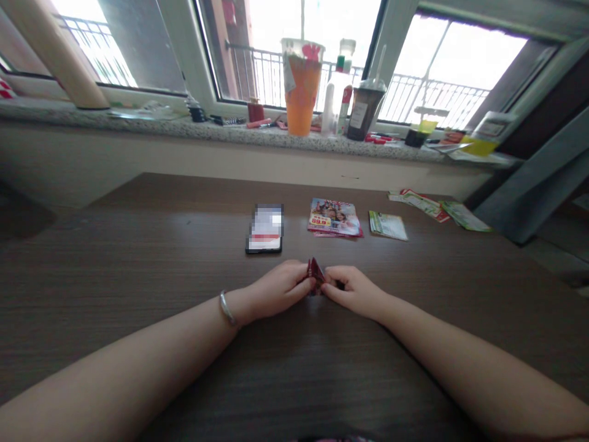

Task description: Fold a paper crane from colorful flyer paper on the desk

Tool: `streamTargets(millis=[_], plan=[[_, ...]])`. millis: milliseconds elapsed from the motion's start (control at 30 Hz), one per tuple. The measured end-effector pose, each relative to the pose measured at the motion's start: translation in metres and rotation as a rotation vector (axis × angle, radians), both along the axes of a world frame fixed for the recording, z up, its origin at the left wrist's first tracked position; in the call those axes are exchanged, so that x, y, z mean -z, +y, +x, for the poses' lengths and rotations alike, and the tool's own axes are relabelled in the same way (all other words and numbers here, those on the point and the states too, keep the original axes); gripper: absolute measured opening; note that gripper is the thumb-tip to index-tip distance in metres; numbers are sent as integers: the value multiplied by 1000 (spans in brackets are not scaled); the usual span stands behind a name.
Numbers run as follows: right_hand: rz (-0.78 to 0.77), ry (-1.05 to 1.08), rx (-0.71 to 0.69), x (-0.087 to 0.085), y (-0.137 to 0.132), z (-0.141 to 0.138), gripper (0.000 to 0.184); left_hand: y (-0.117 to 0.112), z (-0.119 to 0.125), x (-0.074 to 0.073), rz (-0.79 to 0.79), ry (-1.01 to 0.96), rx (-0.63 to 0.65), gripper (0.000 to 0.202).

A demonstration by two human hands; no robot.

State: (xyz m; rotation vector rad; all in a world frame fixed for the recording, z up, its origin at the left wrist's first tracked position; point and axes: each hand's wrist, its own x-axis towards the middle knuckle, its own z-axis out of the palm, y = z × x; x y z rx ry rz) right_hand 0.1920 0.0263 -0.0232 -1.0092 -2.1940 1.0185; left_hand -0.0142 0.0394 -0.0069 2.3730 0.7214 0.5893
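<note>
Bracelet (226, 308) circled the wrist of the left hand (281, 288), whose fingers were closed, thumb against forefinger, on one side of a small red folded paper (316, 272). Beyond that hand, toward the far edge of the desk (138, 264), lay the phone (265, 230). The paper stood up between the two hands, well in from the far edge, its folds partly spread at the top. Flyers (335, 216) lay stacked beyond it. The right hand (353, 291) pinched the paper's other side with thumb and curled fingers. Farther right came a slip (388, 225), then two strips (424, 204) (466, 216) near the far right corner.

Handling the folds well probably called for a light, even pinch from both thumbs, layers lined up edge to edge, and creases pressed firmly against the desk; uneven pulling could have skewed or torn them.
</note>
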Motion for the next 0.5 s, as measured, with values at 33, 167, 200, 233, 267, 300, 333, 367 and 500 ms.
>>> streamTargets(millis=[33, 167, 200, 233, 267, 300, 333, 367, 500], plan=[[-13, 4, -6, 0, 0, 0, 23, 0, 0, 1, -4, 4, 6, 24], [8, 10, -18, -2, -3, -1, 20, -1, 0, 2, -25, -7, 18, 24], [31, 0, -13, -1, -4, -1, 20, -2, 0, 2, -41, -12, 7, 23], [64, -17, -5, -1, -5, -2, 21, -2, 0, 1, -62, -19, -13, 22], [104, -40, 0, 0, -6, -2, 23, -2, -1, 1, -87, -28, -38, 22], [146, -66, 1, 0, -7, -2, 24, -2, -1, 1, -108, -36, -62, 22], [187, -89, 2, 0, -8, -3, 26, -2, -1, 1, -120, -46, -82, 22], [221, -109, -1, 1, -9, -3, 26, -2, -2, 1, -121, -57, -91, 23], [262, -142, -15, 0, -10, -4, 24, 0, -3, 1, -63, -108, -39, 30]])
